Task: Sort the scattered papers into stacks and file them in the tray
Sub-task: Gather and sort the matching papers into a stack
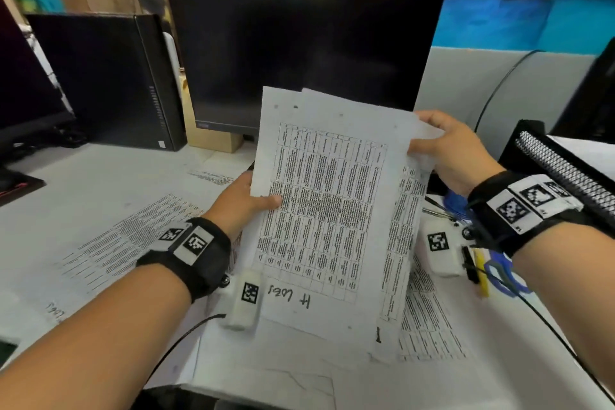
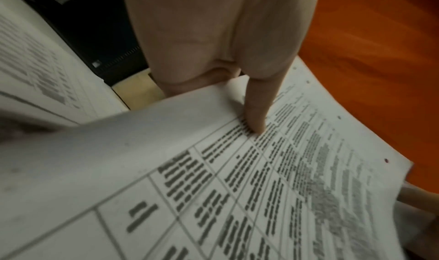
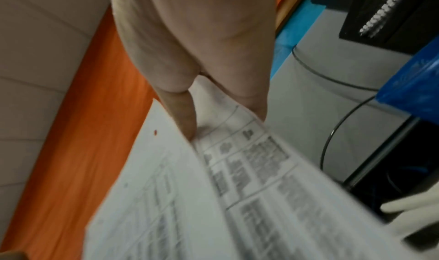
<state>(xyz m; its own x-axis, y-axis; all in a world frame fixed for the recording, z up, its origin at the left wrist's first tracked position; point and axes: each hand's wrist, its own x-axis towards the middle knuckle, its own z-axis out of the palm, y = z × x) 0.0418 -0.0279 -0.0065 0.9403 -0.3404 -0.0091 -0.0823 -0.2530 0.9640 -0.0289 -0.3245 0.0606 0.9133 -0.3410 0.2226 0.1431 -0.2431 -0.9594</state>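
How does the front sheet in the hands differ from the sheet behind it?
The front sheet shows its whole printed table, while the rear sheet shows only a strip at the right. The left hand pinches the front sheet's left edge; the right hand grips the rear sheet's right edge. The front sheet carries handwriting near its bottom; none shows on the rear sheet. Both are white, table-printed, and held above the desk.

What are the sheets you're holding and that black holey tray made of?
The held sheets look like thin matte paper: they bend and carry printed tables. The black tray seems to be metal mesh with a dark coating, judging by its fine grid of holes.
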